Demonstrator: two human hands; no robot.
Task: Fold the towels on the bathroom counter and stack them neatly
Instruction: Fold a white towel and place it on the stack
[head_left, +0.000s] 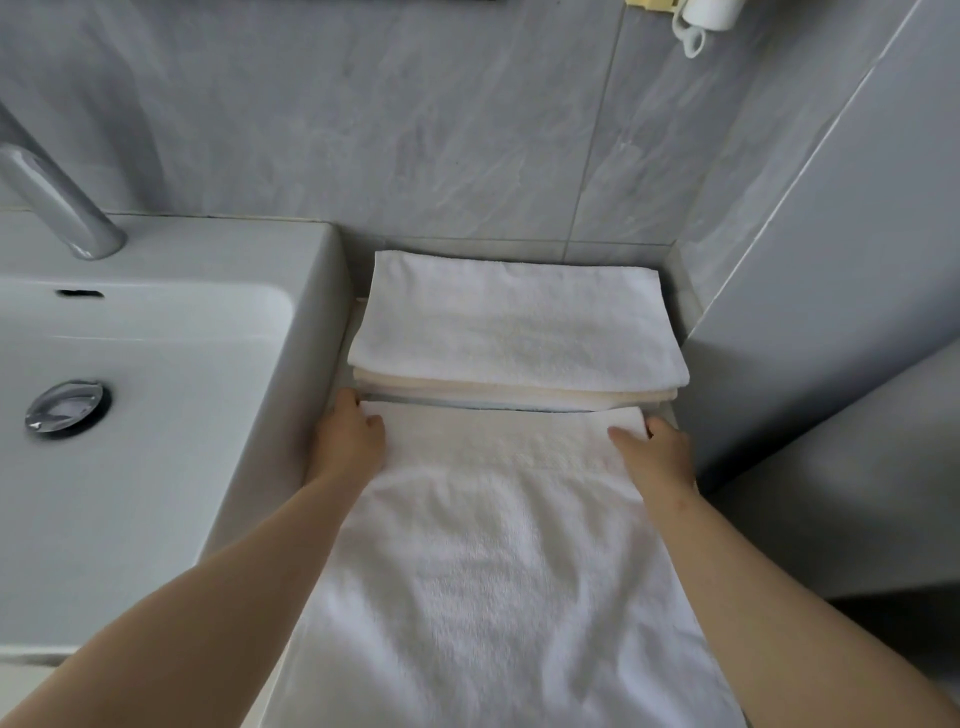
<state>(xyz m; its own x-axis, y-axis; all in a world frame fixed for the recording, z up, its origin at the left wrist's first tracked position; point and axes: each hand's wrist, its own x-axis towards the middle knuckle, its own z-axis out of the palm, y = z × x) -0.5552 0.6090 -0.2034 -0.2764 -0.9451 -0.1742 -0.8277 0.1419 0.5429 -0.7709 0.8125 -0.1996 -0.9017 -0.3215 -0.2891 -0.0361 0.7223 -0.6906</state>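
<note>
A long white towel (498, 561) lies flat on the counter, running from the frame's bottom edge up to the stack. My left hand (349, 435) pinches its far left corner, thumb on top. At the far right corner, my right hand (655, 451) grips the towel the same way. Just behind that far edge sits a stack of folded towels (514, 327): a white one on top, cream ones (519, 391) beneath it. The stack stands against the back wall.
A white sink basin (156, 395) with a chrome drain plug (66, 406) and a grey tap (57, 202) fills the left. Grey tiled walls close in at the back and right (831, 260). A white fixture (701, 21) hangs top right.
</note>
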